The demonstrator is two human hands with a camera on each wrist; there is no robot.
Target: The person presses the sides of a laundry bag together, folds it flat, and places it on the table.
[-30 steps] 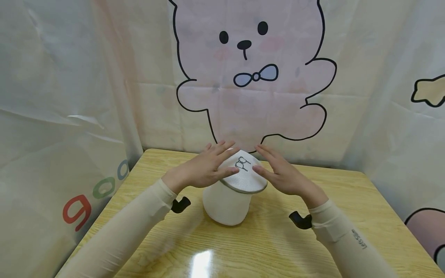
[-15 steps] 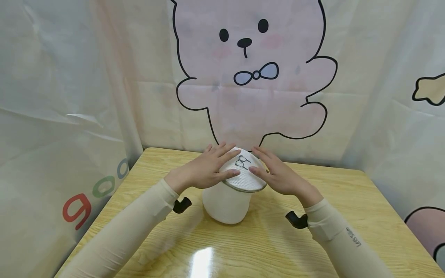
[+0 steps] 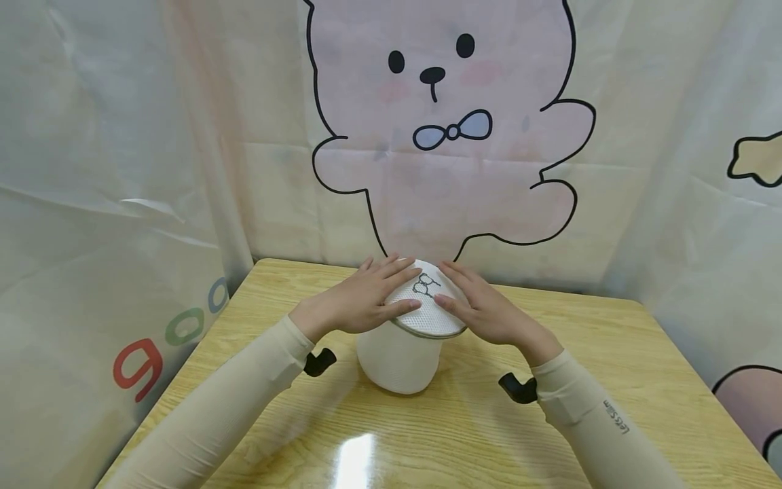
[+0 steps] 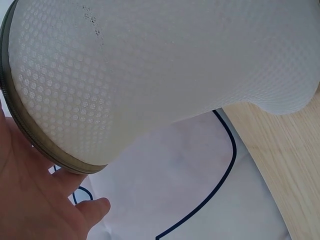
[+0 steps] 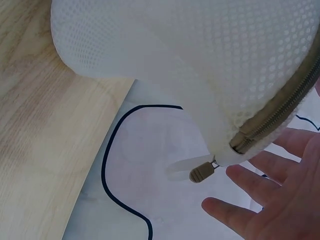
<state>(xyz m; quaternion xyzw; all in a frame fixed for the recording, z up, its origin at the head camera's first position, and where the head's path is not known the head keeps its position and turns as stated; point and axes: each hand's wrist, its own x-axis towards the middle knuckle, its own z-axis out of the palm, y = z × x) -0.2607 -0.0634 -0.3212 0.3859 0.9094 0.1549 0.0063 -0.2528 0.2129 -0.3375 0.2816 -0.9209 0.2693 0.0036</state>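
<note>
Here, the white mesh bag [image 3: 400, 356] stands up tall between the left hand [image 3: 360, 299] and right hand [image 3: 489, 309], both with fingers spread, by its round top [image 3: 430, 316].

The head view is overlooking the table's far edge [image 3: 550, 293]; close wrist views are sharing the zippered mesh bag [image 4: 165, 65].

Long cream sleeves [image 3: 226, 411], dark right-sleeve lettering [image 3: 616, 417], black wrist pieces [image 3: 319, 363]
</note>
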